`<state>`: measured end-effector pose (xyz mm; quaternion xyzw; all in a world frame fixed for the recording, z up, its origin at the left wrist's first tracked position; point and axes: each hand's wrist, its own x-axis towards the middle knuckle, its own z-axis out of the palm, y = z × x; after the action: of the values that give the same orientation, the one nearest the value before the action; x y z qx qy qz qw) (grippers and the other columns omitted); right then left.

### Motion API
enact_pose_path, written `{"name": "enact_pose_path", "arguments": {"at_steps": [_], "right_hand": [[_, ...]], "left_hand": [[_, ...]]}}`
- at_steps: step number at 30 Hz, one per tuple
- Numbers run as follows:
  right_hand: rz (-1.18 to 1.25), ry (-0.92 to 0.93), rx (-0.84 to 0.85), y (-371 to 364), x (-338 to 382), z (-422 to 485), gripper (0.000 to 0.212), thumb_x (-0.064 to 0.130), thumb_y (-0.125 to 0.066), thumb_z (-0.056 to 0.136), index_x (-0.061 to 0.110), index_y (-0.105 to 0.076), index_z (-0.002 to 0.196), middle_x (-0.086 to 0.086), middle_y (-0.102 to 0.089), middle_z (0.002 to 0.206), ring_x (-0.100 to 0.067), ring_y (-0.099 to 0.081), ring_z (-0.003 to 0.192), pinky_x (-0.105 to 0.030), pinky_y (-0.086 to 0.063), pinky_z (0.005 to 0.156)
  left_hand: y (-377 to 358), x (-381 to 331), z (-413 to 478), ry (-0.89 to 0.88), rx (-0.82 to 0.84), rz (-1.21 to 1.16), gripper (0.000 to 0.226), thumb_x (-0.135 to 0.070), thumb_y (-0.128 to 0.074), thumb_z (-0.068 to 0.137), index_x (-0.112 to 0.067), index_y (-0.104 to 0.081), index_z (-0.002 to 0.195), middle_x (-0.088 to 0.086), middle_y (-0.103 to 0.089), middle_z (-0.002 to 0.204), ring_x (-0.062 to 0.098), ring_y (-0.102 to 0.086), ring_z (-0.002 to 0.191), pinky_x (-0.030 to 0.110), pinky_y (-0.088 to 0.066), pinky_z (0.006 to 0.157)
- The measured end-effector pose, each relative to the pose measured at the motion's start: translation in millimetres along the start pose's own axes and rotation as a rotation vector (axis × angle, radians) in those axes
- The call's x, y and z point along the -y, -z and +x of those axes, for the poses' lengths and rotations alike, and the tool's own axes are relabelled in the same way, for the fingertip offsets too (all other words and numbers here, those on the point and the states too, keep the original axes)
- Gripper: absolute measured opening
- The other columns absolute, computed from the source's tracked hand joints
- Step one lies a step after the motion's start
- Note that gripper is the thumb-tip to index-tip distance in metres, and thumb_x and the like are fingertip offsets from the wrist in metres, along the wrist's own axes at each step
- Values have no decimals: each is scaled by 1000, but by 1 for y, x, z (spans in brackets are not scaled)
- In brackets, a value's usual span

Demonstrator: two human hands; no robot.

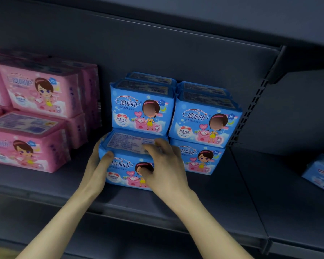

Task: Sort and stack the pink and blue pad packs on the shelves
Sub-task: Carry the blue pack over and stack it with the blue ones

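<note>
In the lower middle of the frame, both hands hold the front blue pack (125, 144), which lies on the dark shelf (213, 199), just below and in front of the upper blue packs (140, 109). The left hand (96, 169) is curled around its left end, with the thumb pressed on the upper front edge. The right hand (165, 165) grips its right part, with the fingers bent over the top label and the thumb on the printed front. Another low blue pack (202, 159) sits just beside it on the right. The pink packs (39, 94) are stacked at the left of the frame, apart from the blue ones. At the right edge, a single blue pack (320, 172) lies on the neighbouring shelf section.
</note>
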<state>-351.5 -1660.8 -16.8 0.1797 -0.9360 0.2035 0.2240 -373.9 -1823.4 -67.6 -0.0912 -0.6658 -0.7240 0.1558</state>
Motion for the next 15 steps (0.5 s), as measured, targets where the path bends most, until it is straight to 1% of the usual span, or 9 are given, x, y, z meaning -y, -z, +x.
{"name": "enact_pose_path", "arguments": {"at_steps": [2, 4, 7, 11, 15], "right_hand": [[-17, 16, -34, 0, 0, 0, 46, 24, -73, 76, 12, -59, 118, -10, -51, 124, -41, -45, 109, -44, -44, 91], [-28, 23, -63, -4, 0, -1, 45, 22, -78, 68, 11, -63, 109, -12, -57, 114, -44, -51, 98, -46, -49, 81], [-32, 21, -83, -7, -1, -1, 46, 22, -81, 62, 11, -63, 103, -13, -59, 108, -45, -55, 91, -45, -52, 71], [-25, 12, -79, -7, 0, 0, 45, 21, -79, 65, 11, -62, 105, -13, -58, 110, -47, -53, 93, -46, -52, 73], [-22, 7, -66, -6, 2, 0, 45, 21, -80, 63, 10, -63, 104, -14, -59, 108, -46, -54, 92, -46, -52, 74]], "left_hand": [[0, 1, 0, 5, -3, -8, 75, -53, -48, 65, -18, -41, 131, -10, -63, 106, -6, -63, 91, 8, -47, 73], [0, 2, 0, 10, -10, -9, 74, -55, -47, 67, -19, -42, 131, -12, -66, 103, -4, -63, 92, 9, -47, 73], [2, 3, 2, 12, -16, 5, 66, -55, -45, 68, -23, -45, 126, -19, -69, 98, -3, -64, 92, 10, -48, 73], [3, 3, 4, 36, -15, 1, 55, -53, -46, 66, -32, -49, 116, -20, -70, 95, -1, -65, 88, 12, -49, 72], [4, 3, 6, 48, -24, -3, 51, -51, -47, 65, -33, -51, 112, -18, -70, 93, 0, -66, 86, 14, -51, 71]]}}
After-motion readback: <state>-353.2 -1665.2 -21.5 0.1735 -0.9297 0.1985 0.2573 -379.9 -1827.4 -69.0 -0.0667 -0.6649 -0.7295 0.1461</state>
